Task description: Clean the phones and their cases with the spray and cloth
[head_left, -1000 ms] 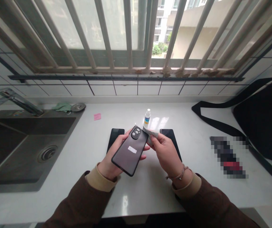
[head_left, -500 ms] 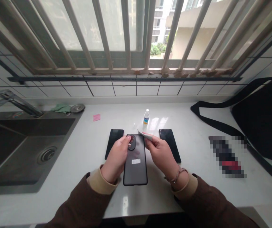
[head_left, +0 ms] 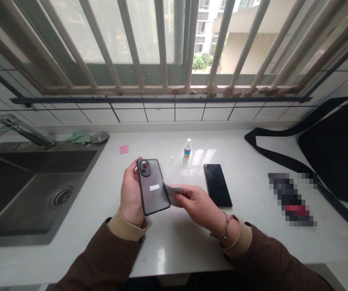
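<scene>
1. The bench [head_left: 79, 214], white and glossy, runs beneath both hands.
2. The sink [head_left: 13, 240] is set into it at far left.
3. A black bag [head_left: 340, 153] sits at far right, its strap looping onto the bench.
4. The left hand [head_left: 130, 198] has its fingers closed around the left side of the case; the ones behind are mostly hidden.
5. The right hand [head_left: 196, 203] has its fingers pinched together on the cloth.
6. The case [head_left: 158, 199], dark and see-through, is held up over the bench, tilted.
7. A black phone [head_left: 218, 186] lies flat just beyond the right hand.
8. The cloth [head_left: 170, 188], grey and folded, meets the case's right edge.
9. A white-capped bottle [head_left: 187, 149] stands upright behind.
10. A pink note [head_left: 124, 149] lies near the sink.
</scene>
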`<move>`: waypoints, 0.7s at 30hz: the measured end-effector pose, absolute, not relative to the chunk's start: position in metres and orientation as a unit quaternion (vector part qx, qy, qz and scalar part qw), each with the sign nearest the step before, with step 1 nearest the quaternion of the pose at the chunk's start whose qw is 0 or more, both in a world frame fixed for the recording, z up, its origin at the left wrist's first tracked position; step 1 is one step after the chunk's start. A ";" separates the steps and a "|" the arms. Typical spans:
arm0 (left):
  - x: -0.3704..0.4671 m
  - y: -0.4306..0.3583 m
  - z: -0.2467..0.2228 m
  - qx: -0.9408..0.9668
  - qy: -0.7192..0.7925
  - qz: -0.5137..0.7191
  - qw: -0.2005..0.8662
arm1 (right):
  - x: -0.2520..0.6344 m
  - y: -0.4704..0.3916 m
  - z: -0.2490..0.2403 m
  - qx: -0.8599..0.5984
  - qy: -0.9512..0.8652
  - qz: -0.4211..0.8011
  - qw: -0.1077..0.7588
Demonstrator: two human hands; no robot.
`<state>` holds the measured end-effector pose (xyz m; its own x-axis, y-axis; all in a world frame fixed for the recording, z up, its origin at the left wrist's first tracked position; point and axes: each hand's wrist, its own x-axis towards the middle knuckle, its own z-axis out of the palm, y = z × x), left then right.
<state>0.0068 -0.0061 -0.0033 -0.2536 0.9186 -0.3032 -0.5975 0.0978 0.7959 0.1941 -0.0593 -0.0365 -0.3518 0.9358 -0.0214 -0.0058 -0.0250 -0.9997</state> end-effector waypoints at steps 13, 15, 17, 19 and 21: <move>0.027 -0.025 -0.014 0.342 0.407 0.525 0.665 | 0.190 -0.054 -0.042 -0.409 -0.427 0.684 0.428; 0.028 -0.028 -0.013 0.359 0.411 0.519 0.658 | 0.189 -0.054 -0.040 -0.393 -0.401 0.702 0.439; 0.028 -0.029 -0.011 0.383 0.412 0.535 0.630 | 0.189 -0.054 -0.038 -0.377 -0.375 0.718 0.448; 0.027 -0.029 -0.010 0.403 0.409 0.569 0.589 | 0.188 -0.055 -0.036 -0.368 -0.353 0.735 0.447; 0.026 -0.029 -0.009 0.418 0.398 0.606 0.547 | 0.188 -0.056 -0.036 -0.359 -0.328 0.759 0.433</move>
<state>0.0256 -0.0288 -0.0093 -0.0509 0.9962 0.0705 -0.3300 -0.0834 0.9403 0.1878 -0.0560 -0.0356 -0.3666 0.8931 -0.2606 -0.4212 -0.4090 -0.8095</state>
